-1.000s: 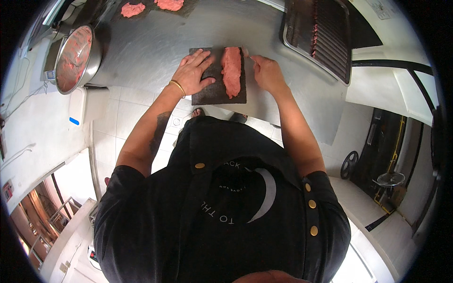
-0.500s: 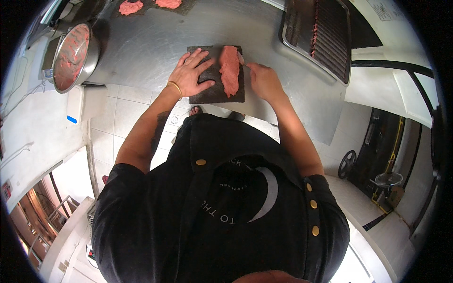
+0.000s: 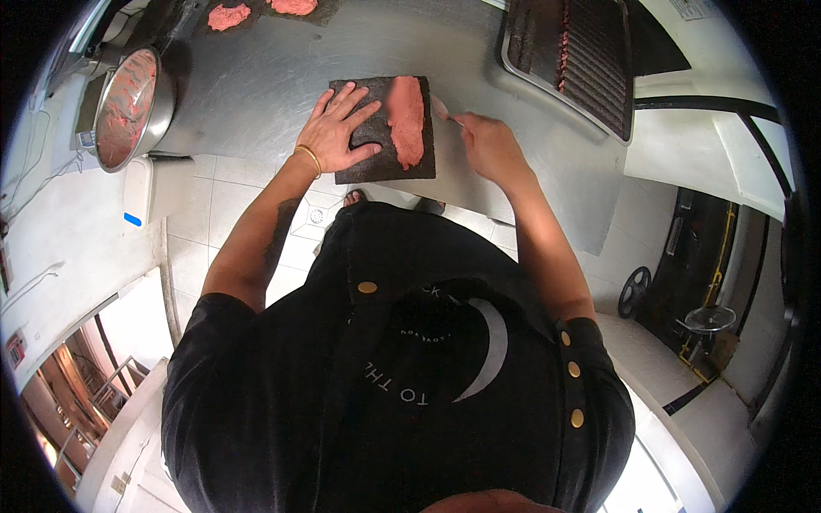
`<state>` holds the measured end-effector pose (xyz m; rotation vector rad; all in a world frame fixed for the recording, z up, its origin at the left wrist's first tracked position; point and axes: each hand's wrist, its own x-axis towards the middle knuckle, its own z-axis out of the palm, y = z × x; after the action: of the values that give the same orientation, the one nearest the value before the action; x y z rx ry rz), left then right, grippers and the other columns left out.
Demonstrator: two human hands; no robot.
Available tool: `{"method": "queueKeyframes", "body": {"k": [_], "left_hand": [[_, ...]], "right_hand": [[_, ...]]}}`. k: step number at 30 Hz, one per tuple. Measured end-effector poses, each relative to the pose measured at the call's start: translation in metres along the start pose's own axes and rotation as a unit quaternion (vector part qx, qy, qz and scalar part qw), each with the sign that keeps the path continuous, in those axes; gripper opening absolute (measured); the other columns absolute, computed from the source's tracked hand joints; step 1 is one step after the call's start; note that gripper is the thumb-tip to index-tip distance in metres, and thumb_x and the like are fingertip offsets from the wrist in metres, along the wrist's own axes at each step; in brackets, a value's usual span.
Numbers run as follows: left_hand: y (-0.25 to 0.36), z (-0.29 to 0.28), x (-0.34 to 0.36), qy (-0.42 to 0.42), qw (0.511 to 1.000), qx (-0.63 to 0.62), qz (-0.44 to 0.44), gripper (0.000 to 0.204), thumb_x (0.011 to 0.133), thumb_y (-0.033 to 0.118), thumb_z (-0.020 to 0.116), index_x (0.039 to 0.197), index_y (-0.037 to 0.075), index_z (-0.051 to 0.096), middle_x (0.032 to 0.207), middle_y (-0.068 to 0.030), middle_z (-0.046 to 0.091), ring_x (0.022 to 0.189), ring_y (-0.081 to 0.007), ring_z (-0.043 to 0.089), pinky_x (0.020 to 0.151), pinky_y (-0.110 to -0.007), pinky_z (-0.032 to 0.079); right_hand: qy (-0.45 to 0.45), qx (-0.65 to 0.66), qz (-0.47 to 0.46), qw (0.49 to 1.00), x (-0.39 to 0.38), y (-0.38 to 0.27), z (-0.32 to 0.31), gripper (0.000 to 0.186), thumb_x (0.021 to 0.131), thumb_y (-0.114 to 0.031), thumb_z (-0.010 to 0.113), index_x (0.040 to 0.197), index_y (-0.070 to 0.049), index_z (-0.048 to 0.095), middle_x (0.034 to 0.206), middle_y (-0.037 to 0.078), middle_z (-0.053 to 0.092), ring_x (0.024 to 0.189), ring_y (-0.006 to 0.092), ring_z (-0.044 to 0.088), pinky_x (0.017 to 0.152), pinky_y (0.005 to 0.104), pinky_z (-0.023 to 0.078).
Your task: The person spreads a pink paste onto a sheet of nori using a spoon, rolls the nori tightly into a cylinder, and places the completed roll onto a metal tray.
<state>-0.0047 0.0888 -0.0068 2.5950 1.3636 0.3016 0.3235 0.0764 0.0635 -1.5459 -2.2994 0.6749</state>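
A dark, square, seaweed-like sheet (image 3: 368, 167) lies near the front edge of the metal table. Along its right part runs a long strip of pink paste (image 3: 407, 128), like ground meat, with an uneven near end. My left hand (image 3: 336, 128) rests flat on the sheet's left side, fingers spread, a gold bracelet at the wrist. In my right hand (image 3: 496, 150) is a spoon (image 3: 440, 108), gripped by the handle. Its bowl, smeared pink, is just right of the sheet, apart from the paste.
At the left stands a steel bowl (image 3: 160, 115) streaked with pink paste. Two more dark sheets with pink lumps (image 3: 228, 16) (image 3: 293, 7) lie at the far left. A ridged metal tray (image 3: 569, 105) holding a row of small pieces sits at the far right.
My right hand has drawn the spoon away to the right, off the paste's edge. The left hand stays on the sheet; the whole view has shifted slightly.
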Motion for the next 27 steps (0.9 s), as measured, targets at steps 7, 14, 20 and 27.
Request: {"method": "queueKeyframes", "body": {"k": [7,14,20,27], "left_hand": [[0.000,0.000,-0.001,-0.006,1.000,-0.003,-0.006,0.081,0.088,0.059,0.072,0.156,0.022,0.051,0.166,-0.0108,0.039,0.159,-0.0325,0.027,0.129,-0.055,0.018],[0.003,0.001,-0.001,0.008,1.000,-0.006,0.000,0.081,0.085,0.056,0.075,0.155,0.022,0.052,0.164,-0.0116,0.042,0.158,-0.0338,0.030,0.129,-0.055,0.020],[0.003,-0.001,0.002,-0.003,1.000,-0.005,-0.006,0.084,0.083,0.057,0.076,0.155,0.021,0.052,0.164,-0.0130,0.042,0.158,-0.0339,0.031,0.129,-0.055,0.019],[0.004,0.000,0.000,-0.013,1.000,0.017,-0.011,0.082,0.086,0.060,0.072,0.156,0.024,0.051,0.165,-0.0109,0.041,0.158,-0.0315,0.029,0.130,-0.052,0.020]], "right_hand": [[-0.042,-0.033,0.008,0.999,0.019,0.000,0.015,0.029,0.089,-0.004,0.057,0.115,-0.002,0.071,0.105,0.027,0.072,0.098,0.0454,0.070,0.088,0.0532,0.055],[-0.014,0.005,-0.040,0.999,0.003,0.008,0.006,0.030,0.092,-0.004,0.055,0.117,-0.001,0.071,0.102,0.026,0.072,0.096,0.0451,0.069,0.087,0.0525,0.055],[-0.113,-0.030,-0.032,0.993,0.007,0.010,0.012,0.031,0.092,-0.005,0.056,0.120,-0.003,0.070,0.103,0.025,0.072,0.097,0.0446,0.069,0.087,0.0529,0.054],[-0.025,0.029,-0.060,0.997,0.000,0.030,-0.013,0.033,0.095,-0.004,0.055,0.124,-0.005,0.070,0.109,0.023,0.072,0.099,0.0437,0.069,0.088,0.0528,0.054]]}}
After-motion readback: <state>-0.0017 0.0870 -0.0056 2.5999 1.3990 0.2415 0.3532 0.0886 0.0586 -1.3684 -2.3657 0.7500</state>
